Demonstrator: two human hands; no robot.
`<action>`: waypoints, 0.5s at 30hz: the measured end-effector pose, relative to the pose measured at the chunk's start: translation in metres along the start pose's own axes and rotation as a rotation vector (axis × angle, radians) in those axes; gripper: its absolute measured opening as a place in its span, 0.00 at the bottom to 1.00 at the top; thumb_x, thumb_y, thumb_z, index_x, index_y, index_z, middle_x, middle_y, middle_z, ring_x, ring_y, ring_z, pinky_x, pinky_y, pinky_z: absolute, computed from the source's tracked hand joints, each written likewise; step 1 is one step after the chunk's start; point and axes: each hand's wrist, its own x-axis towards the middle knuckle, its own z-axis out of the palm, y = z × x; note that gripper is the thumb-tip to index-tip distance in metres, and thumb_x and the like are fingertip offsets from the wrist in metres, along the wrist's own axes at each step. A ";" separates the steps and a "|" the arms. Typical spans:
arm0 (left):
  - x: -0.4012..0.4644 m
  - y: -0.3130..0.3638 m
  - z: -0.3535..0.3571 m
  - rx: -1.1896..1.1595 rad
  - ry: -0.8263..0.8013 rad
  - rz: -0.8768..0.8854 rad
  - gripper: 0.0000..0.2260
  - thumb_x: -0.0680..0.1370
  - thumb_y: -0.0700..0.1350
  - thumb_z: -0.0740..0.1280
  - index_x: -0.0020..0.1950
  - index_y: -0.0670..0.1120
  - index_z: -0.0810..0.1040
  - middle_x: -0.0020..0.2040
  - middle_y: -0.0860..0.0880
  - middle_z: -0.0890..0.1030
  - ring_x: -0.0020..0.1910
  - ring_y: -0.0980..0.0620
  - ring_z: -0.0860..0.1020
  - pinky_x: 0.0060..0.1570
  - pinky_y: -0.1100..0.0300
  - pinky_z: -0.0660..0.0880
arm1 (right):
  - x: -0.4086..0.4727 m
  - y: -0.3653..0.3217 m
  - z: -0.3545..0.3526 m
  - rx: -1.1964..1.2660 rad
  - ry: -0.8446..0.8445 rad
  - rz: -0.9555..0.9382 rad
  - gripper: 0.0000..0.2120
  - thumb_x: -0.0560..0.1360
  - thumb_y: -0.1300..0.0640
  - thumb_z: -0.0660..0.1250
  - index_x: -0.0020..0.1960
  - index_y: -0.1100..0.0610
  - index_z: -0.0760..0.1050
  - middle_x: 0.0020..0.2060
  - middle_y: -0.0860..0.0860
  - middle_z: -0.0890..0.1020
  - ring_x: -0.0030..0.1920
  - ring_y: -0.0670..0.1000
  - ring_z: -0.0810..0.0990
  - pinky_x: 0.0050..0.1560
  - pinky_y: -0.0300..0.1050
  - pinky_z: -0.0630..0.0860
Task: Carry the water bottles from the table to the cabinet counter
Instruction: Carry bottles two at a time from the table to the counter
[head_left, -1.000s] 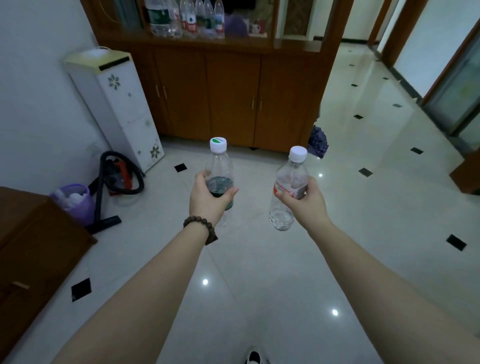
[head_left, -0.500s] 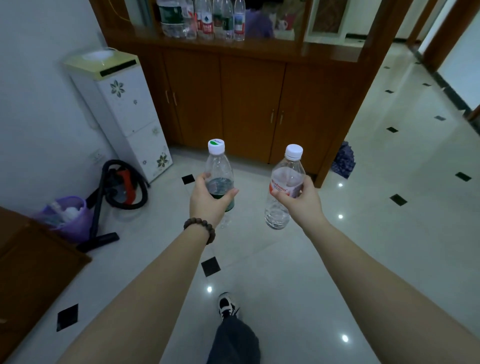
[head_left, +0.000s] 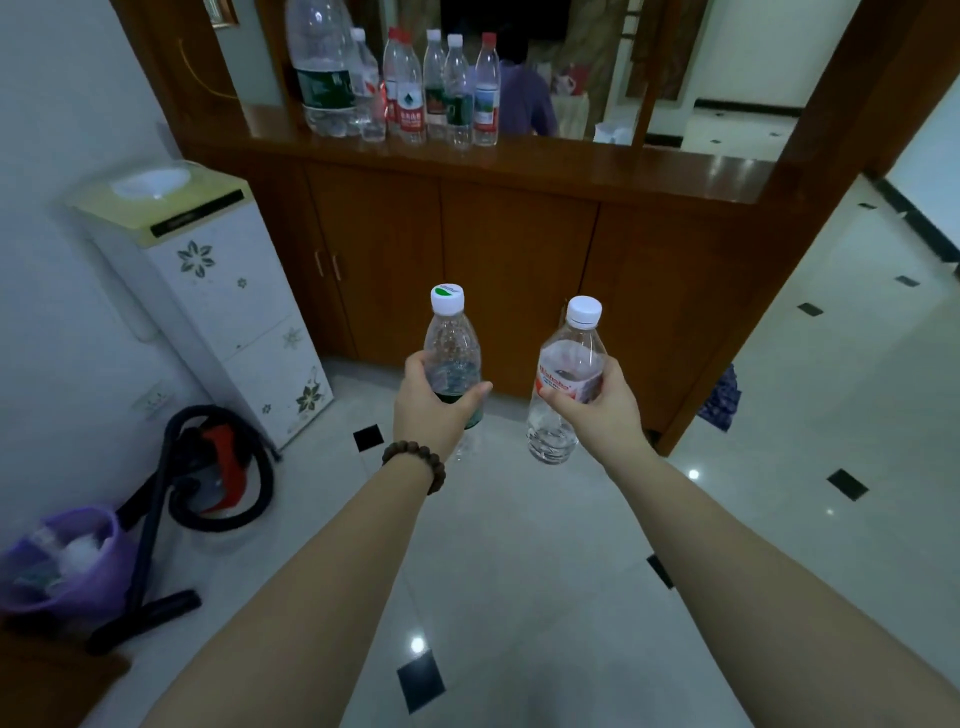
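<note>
The person is holding both arms out toward the wooden cabinet counter (head_left: 519, 166). Their left hand (head_left: 428, 410) is wrapping around a green-labelled water bottle (head_left: 451, 358), upright. Their right hand (head_left: 597, 405) is gripping a red-labelled water bottle (head_left: 566, 379), tilted slightly. More bottles (head_left: 415, 88) are standing clustered on the counter.

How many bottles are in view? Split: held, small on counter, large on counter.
Held: 2, green-capped bottle in left hand, red-label bottle in right hand
Small bottles on cabinet counter: 6, overlapping, so approximate
Large bottle on counter: 1
Total: 9
</note>
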 end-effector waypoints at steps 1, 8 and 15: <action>0.012 0.000 0.004 -0.001 -0.006 0.002 0.31 0.69 0.51 0.76 0.67 0.49 0.65 0.64 0.51 0.74 0.63 0.50 0.72 0.56 0.58 0.70 | 0.012 0.000 0.001 -0.003 0.005 0.003 0.30 0.69 0.54 0.75 0.65 0.53 0.66 0.56 0.46 0.77 0.55 0.48 0.76 0.53 0.41 0.75; 0.122 0.004 0.050 -0.002 -0.036 0.014 0.31 0.69 0.51 0.76 0.66 0.49 0.66 0.64 0.51 0.74 0.62 0.51 0.73 0.57 0.57 0.71 | 0.124 0.003 0.008 0.002 0.030 0.001 0.29 0.68 0.54 0.76 0.64 0.53 0.67 0.57 0.49 0.79 0.56 0.49 0.78 0.55 0.44 0.77; 0.259 0.035 0.105 0.002 -0.005 0.119 0.32 0.68 0.52 0.77 0.67 0.48 0.66 0.63 0.50 0.75 0.59 0.52 0.74 0.56 0.57 0.74 | 0.273 -0.010 0.001 0.029 0.045 -0.054 0.29 0.68 0.54 0.76 0.65 0.53 0.67 0.57 0.49 0.78 0.56 0.49 0.79 0.52 0.42 0.77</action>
